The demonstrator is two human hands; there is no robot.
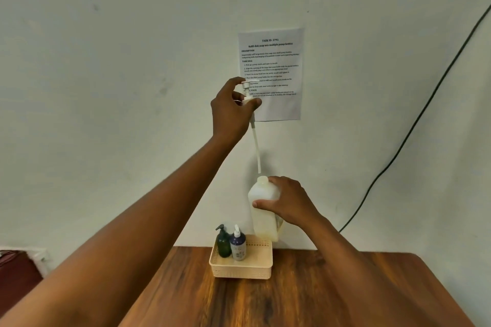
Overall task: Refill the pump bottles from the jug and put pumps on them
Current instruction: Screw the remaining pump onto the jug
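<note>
Brown wood-grain table (305,297) — bearing a cream perforated plastic basket (241,269) near the far edge. Inside, at the basket's left: dark green pump bottle (223,243) and white-and-navy pump bottle (238,245), upright, side by side. Above the basket: translucent white plastic bottle (261,207), uncapped, gripped by right hand (288,203). Higher — white pump with long dip tube (255,138), pinched by left hand (232,109), tube tip just above the bottle mouth. Behind: printed sheet (276,61) on pale wall.
</note>
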